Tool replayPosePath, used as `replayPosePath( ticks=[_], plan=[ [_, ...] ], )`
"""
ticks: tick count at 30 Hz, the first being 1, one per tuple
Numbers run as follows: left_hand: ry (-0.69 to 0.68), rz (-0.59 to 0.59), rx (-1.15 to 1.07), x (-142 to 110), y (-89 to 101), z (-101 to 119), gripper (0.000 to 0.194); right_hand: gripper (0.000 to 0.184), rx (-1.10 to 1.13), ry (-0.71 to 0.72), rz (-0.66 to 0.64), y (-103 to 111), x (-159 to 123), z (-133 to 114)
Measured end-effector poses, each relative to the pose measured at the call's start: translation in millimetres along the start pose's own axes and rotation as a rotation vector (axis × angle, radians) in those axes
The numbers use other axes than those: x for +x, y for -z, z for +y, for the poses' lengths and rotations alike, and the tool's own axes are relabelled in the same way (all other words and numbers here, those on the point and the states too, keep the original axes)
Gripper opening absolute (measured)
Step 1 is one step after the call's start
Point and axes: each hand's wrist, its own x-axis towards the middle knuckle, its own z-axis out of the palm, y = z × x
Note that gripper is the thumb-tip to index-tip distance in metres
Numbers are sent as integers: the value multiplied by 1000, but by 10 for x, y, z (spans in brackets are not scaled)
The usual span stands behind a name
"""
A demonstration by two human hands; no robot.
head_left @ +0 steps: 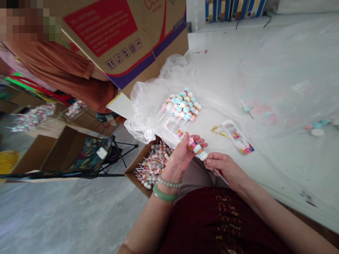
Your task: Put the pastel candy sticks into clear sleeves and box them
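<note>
My left hand (177,158) grips a skewer of pastel marshmallow-like candies (196,146), with a printed label or wrapper at its upper end. My right hand (222,169) pinches the lower candy end, and the white stick (220,176) runs out past that hand. A heap of similar candy skewers (181,106) lies on crumpled transparent plastic (148,109) beyond my hands. Right of them rest a printed label card (237,137) and gold twist ties (217,129). An open cardboard box (132,169) of packed skewers sits just left of my left hand.
A large printed carton (124,35) overhangs the white table's far left. A person in a rust-brown top (71,77) stands beyond it. A patterned folding stool (90,158) and more cartons stand on the floor at left. Loose candies lie under transparent sheeting at right.
</note>
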Motion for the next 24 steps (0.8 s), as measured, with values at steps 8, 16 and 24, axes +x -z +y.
replayPosePath(
  ticks=[8, 16, 24],
  plan=[
    [2, -29, 7, -13, -25, -22, 43, 14, -47, 64, 67, -6, -55, -52],
    [-39, -127, 43, -16, 5, -39, 45, 16, 735, -348, -329, 100, 21, 16],
    [-65, 2, 91, -32, -11, -89, 46, 14, 192, -92, -54, -32, 14, 36]
  ],
)
